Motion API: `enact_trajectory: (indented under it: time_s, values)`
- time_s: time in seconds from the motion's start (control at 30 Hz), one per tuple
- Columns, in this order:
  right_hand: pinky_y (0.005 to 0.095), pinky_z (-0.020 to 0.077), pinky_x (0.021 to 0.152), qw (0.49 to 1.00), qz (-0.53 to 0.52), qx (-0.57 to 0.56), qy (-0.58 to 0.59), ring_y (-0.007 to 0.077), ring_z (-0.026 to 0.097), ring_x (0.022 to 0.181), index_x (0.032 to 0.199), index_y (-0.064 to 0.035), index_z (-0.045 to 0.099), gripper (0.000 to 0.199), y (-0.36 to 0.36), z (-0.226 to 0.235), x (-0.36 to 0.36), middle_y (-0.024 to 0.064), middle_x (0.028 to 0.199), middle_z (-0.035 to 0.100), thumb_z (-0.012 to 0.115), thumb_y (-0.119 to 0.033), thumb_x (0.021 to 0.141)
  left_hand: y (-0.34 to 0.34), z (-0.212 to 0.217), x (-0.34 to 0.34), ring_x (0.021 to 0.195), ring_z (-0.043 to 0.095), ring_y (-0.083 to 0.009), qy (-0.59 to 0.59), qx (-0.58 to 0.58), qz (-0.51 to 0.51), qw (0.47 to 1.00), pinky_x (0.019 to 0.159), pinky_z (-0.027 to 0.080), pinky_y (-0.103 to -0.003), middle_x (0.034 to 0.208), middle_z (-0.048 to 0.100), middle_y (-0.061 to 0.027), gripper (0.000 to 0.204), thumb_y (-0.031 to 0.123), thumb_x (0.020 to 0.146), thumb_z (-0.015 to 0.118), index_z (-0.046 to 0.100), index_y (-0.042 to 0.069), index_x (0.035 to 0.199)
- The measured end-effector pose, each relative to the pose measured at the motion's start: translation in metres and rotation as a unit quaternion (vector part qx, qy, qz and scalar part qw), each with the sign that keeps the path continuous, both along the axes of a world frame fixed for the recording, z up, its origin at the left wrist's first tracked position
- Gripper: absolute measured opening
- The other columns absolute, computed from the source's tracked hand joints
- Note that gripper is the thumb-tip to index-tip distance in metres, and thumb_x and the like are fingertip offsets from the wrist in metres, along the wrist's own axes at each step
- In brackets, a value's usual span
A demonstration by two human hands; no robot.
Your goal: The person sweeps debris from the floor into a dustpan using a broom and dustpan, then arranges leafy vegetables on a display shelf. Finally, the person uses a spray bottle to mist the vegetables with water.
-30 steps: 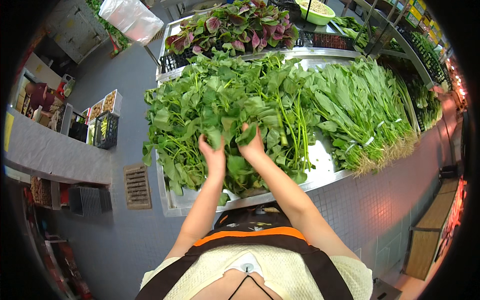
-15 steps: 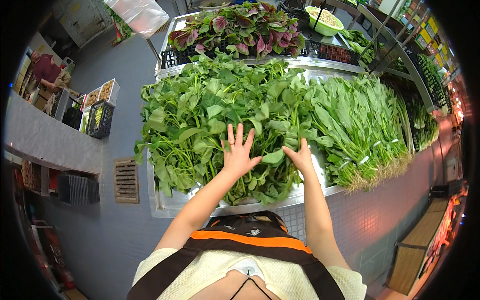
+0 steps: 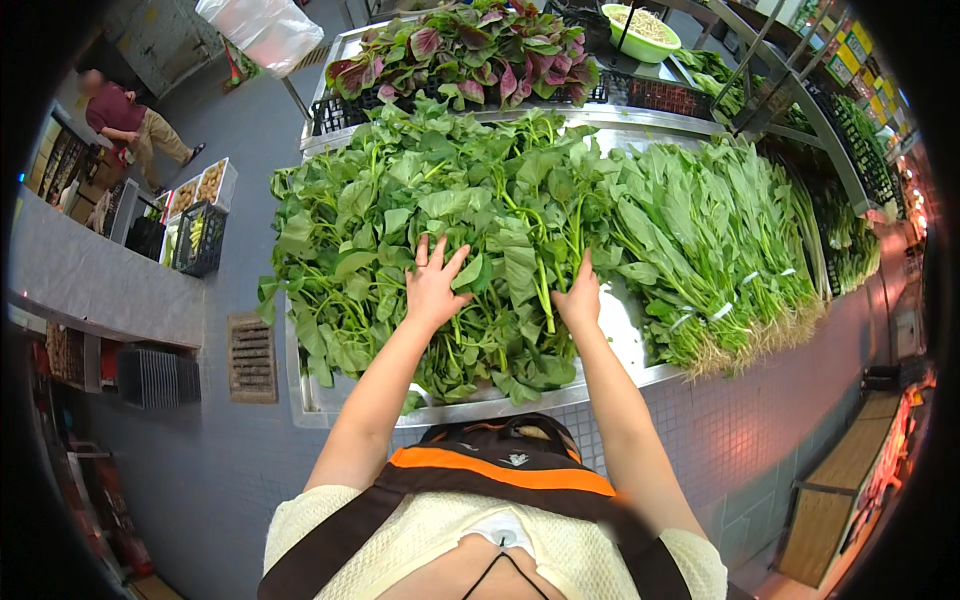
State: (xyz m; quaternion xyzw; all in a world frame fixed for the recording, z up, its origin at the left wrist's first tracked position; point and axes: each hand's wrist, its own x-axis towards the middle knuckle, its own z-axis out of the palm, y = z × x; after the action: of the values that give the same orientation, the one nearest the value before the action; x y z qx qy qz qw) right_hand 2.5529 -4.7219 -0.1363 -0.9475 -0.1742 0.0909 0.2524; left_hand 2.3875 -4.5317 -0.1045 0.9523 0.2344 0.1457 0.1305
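A broad heap of loose leafy greens (image 3: 350, 215) with thick green stems covers the left and middle of a metal tray table (image 3: 335, 410). My left hand (image 3: 434, 292) lies on the front middle of the heap, its fingers spread over the leaves and nothing gripped. At the heap's right side, my right hand (image 3: 580, 300) presses against leaves and stems, thumb and forefinger apart; its other fingers are partly hidden. Close to it, a stem hangs down between both hands. To the right lie bundles of long-leaved greens (image 3: 690, 220) with roots, bound with white ties.
Behind the heap stand red-purple leafy greens (image 3: 470, 55) in black crates and a green bowl (image 3: 655, 45) of pale sprouts. A plastic bag (image 3: 265, 35) hangs at the upper left. Farther left, a person (image 3: 120, 120) stands near crates of produce (image 3: 200, 240). A metal frame (image 3: 790, 90) rises at right.
Both hands have shifted left on the heap, and the leaves between them have moved, baring thick stems near my right hand. The person at the far left has straightened up.
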Motion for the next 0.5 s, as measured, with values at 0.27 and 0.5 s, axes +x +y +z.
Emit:
enact_trajectory:
  time_s: [0.27,0.5]
  values:
    - [0.029,0.0448,0.083,0.98,0.005,0.188,-0.068,0.0212,0.057,0.095,0.131,-0.0075,0.035,0.078,-0.05,0.13,0.051,0.0158,0.115,0.054,0.067,0.001,0.061,-0.045,-0.003,0.04,0.13,0.017,-0.0325,0.041,0.063,-0.014,0.997,0.094,0.023,-0.062,0.14,0.023,-0.0097,0.078,0.025,0.058,0.075,0.039,0.022,0.127]
    - [0.0254,0.046,0.077,0.935,0.094,0.338,-0.049,0.0152,0.056,0.09,0.13,-0.001,0.035,0.069,-0.065,0.267,0.04,0.0096,0.107,0.057,0.059,0.008,0.065,-0.057,-0.001,0.048,0.13,0.018,-0.0332,0.044,-0.039,-0.064,0.996,0.098,0.008,-0.063,0.141,0.02,-0.0083,0.074,0.036,0.066,0.071,0.036,0.022,0.129]
